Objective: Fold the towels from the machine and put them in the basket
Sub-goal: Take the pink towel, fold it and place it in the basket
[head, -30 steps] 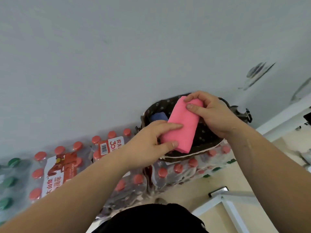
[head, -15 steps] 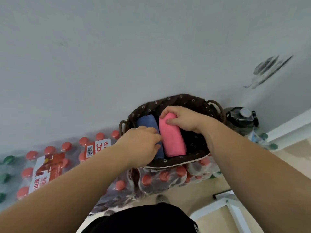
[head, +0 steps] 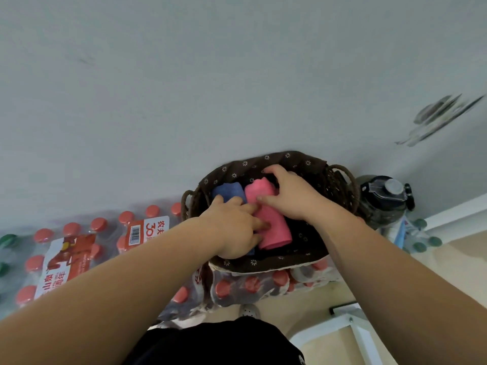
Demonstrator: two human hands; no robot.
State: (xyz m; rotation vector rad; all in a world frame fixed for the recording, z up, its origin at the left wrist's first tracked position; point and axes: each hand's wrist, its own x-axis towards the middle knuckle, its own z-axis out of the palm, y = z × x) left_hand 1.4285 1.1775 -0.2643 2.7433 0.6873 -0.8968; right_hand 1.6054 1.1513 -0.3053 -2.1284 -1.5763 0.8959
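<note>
Pale grey wall (head: 184, 88) fills most of the head view, with dark scuff marks (head: 437, 117) at upper right and beige floor (head: 311, 306) below. A woven basket (head: 342, 180) with loop handles and a brown flower-print liner (head: 263, 263) stands against the wall, on top of a shrink-wrapped pack of red-capped bottles (head: 250, 283). In the basket are two rolled towels side by side and touching: blue towel (head: 228, 191) on the left, pink towel (head: 274, 225) just right of it; the right half of the basket shows only dark liner. Right hand (head: 292, 198) grips the pink towel, fingers curled over its far end and thumb on its top. Left hand (head: 234, 230) lies over the near part of the blue towel, bent fingertips against the pink towel's left side - cannot tell whether they pinch or only press. More red-capped bottle packs (head: 79, 246) lie left of the basket along the wall, one with a red-and-white label (head: 147, 230). A dark lidded water jug (head: 382, 201) stands just right of the basket, with green-capped bottles (head: 421, 243) near it. A white frame (head: 355, 327) shows at lower right - black clothing (head: 210, 343) at the bottom edge.
</note>
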